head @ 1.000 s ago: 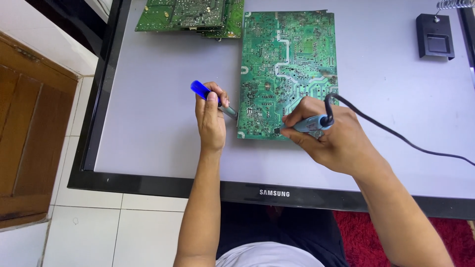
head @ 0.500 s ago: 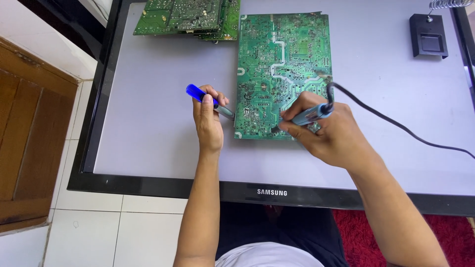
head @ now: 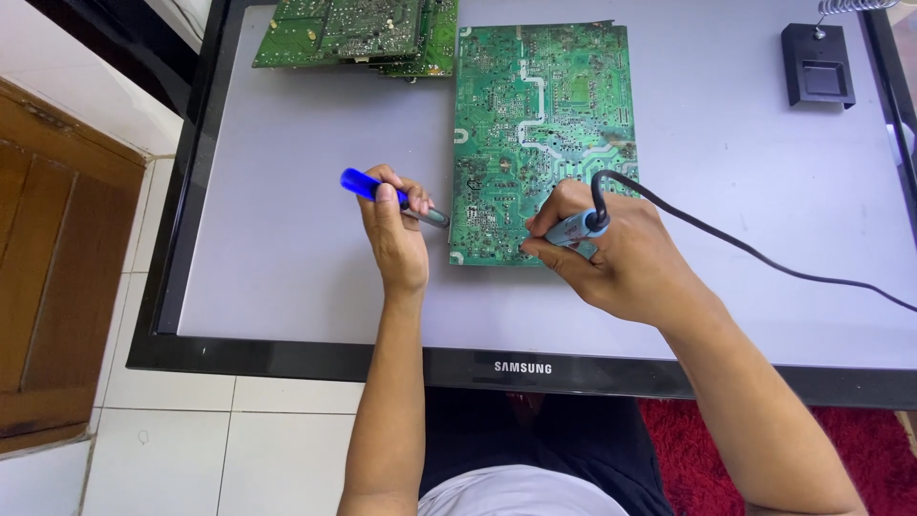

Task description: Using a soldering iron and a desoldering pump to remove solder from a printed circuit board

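A large green circuit board [head: 540, 115] lies solder side up on a flat grey screen panel [head: 287, 239]. My left hand [head: 396, 229] grips a blue-handled tool [head: 368, 186] whose grey tip points at the board's lower left edge. My right hand [head: 611, 258] holds a blue soldering iron [head: 573, 229] with its tip at the board's lower edge. A black cord [head: 745, 250] runs from the iron off to the right.
More green circuit boards [head: 353, 33] are stacked at the top left of the panel. A black soldering iron stand [head: 817, 72] sits at the top right. A wooden door [head: 48, 287] and white floor tiles [head: 172, 440] lie to the left, a red rug [head: 860, 440] below right.
The view has shifted slightly. My right hand has tilted the soldering iron and brought its tip down to the board's lower edge. My left hand stays in place with the blue tool.
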